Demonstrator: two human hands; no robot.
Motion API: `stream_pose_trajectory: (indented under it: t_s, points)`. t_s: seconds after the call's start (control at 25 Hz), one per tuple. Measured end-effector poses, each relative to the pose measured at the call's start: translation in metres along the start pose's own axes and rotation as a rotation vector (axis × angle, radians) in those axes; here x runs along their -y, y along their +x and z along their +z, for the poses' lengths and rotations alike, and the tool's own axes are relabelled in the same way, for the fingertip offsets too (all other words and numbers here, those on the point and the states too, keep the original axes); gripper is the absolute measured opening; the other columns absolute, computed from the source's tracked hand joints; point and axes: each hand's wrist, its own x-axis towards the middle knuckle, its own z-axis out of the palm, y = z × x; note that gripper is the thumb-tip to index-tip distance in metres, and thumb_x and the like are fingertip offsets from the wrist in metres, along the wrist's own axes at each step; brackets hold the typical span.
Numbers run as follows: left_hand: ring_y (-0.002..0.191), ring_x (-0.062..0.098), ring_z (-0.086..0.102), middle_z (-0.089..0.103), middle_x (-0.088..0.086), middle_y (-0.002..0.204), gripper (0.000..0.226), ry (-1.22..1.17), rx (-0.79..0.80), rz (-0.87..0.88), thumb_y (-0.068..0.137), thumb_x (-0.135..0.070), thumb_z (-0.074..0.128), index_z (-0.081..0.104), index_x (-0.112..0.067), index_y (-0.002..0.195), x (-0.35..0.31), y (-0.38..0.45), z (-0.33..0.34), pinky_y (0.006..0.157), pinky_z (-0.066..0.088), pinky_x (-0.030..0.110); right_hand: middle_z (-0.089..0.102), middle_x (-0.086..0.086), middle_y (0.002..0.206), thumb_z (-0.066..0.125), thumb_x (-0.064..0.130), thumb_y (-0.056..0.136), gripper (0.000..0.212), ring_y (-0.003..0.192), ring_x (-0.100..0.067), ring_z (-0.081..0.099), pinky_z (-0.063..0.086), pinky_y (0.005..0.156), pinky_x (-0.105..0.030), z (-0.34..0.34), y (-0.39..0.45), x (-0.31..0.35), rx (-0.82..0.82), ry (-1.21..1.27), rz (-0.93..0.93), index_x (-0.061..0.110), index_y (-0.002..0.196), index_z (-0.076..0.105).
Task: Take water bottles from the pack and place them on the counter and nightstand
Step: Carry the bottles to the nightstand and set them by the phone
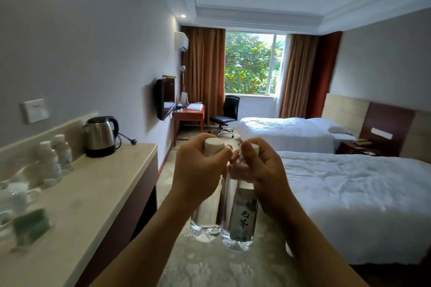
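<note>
I hold two clear water bottles upright in front of me, side by side and touching. My left hand (198, 168) grips the left bottle (206, 221) near its white cap. My right hand (263, 170) grips the right bottle (241, 221), which has a pale label with dark characters. Two more bottles (57, 158) stand on the beige counter (93, 193) at the left, by the wall. The dark nightstand (352, 147) sits between the two beds, far right. No pack is in view.
A steel kettle (100, 135) with its cord stands on the counter's far end. White cups (16, 196) and a green packet (31, 223) sit at its near end. Two white beds (349, 198) fill the right. A desk (189, 114), office chair and window lie ahead past the carpeted aisle.
</note>
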Motion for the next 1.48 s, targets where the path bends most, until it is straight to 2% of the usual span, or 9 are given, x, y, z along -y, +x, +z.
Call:
stream_pose_trajectory:
  t_s: [0.12, 0.36, 0.56, 0.76, 0.92, 1.12, 1.32, 1.48]
  points:
    - [0.058, 0.034, 0.065, 0.067, 0.009, 0.062, 0.008, -0.017, 0.053, 0.022, 0.08, -0.011, 0.071, 0.067, -0.013, 0.072, 0.045, 0.066, 0.023, 0.054, 0.056, 0.055, 0.072, -0.005, 0.085, 0.053, 0.052, 0.085, 0.045, 0.08, -0.026, 0.075, 0.063, 0.073, -0.046, -0.004, 0.065, -0.034, -0.084, -0.057, 0.01, 0.01, 0.1, 0.06]
    - [0.062, 0.035, 0.067, 0.067, 0.011, 0.065, 0.009, -0.039, 0.143, -0.003, 0.083, -0.013, 0.07, 0.068, -0.008, 0.075, 0.14, 0.163, 0.092, 0.057, 0.058, 0.053, 0.072, -0.01, 0.091, 0.051, 0.053, 0.082, 0.049, 0.082, -0.026, 0.076, 0.063, 0.074, -0.044, -0.041, 0.17, -0.121, -0.156, -0.088, 0.05, 0.01, 0.102, 0.061]
    - [0.062, 0.032, 0.069, 0.07, 0.007, 0.065, 0.012, -0.077, 0.151, -0.044, 0.085, -0.006, 0.068, 0.07, -0.012, 0.075, 0.231, 0.246, 0.166, 0.052, 0.062, 0.038, 0.072, -0.006, 0.09, 0.049, 0.052, 0.083, 0.045, 0.081, -0.024, 0.075, 0.063, 0.071, -0.038, -0.087, 0.277, -0.214, -0.128, -0.092, 0.019, 0.013, 0.1, 0.062]
    - [0.061, 0.031, 0.068, 0.07, 0.013, 0.068, 0.014, -0.062, 0.122, -0.113, 0.088, -0.002, 0.064, 0.069, -0.007, 0.076, 0.314, 0.361, 0.219, 0.052, 0.059, 0.026, 0.07, -0.012, 0.084, 0.05, 0.049, 0.083, 0.043, 0.074, -0.025, 0.074, 0.063, 0.067, -0.037, -0.128, 0.414, -0.286, -0.086, -0.025, 0.027, 0.009, 0.095, 0.06]
    - [0.058, 0.026, 0.069, 0.07, 0.013, 0.067, 0.013, -0.061, 0.107, -0.139, 0.089, -0.002, 0.062, 0.069, -0.002, 0.077, 0.379, 0.442, 0.245, 0.054, 0.06, 0.029, 0.069, -0.015, 0.081, 0.052, 0.046, 0.084, 0.041, 0.068, -0.024, 0.073, 0.062, 0.063, -0.036, -0.142, 0.509, -0.342, -0.035, -0.002, 0.036, 0.007, 0.091, 0.059]
    - [0.057, 0.021, 0.068, 0.07, 0.016, 0.068, 0.013, -0.103, 0.114, -0.144, 0.089, 0.002, 0.06, 0.068, -0.001, 0.078, 0.475, 0.547, 0.283, 0.055, 0.06, 0.029, 0.07, -0.007, 0.076, 0.054, 0.044, 0.085, 0.032, 0.067, -0.029, 0.072, 0.06, 0.066, -0.046, -0.145, 0.631, -0.433, 0.005, 0.003, 0.028, 0.013, 0.086, 0.06]
    - [0.06, 0.02, 0.069, 0.072, 0.015, 0.069, 0.012, -0.115, 0.209, -0.095, 0.089, 0.001, 0.06, 0.069, 0.0, 0.08, 0.579, 0.679, 0.318, 0.059, 0.061, 0.033, 0.068, -0.006, 0.072, 0.055, 0.045, 0.082, 0.037, 0.066, -0.027, 0.071, 0.059, 0.059, -0.035, -0.146, 0.781, -0.517, 0.003, -0.024, 0.016, 0.009, 0.088, 0.06]
    - [0.056, 0.02, 0.067, 0.069, 0.019, 0.067, 0.012, -0.158, 0.235, -0.077, 0.087, 0.007, 0.06, 0.067, 0.006, 0.078, 0.643, 0.793, 0.363, 0.052, 0.057, 0.027, 0.069, -0.007, 0.073, 0.057, 0.044, 0.082, 0.029, 0.068, -0.03, 0.069, 0.062, 0.066, -0.045, -0.16, 0.897, -0.569, -0.035, -0.021, -0.017, 0.016, 0.082, 0.061]
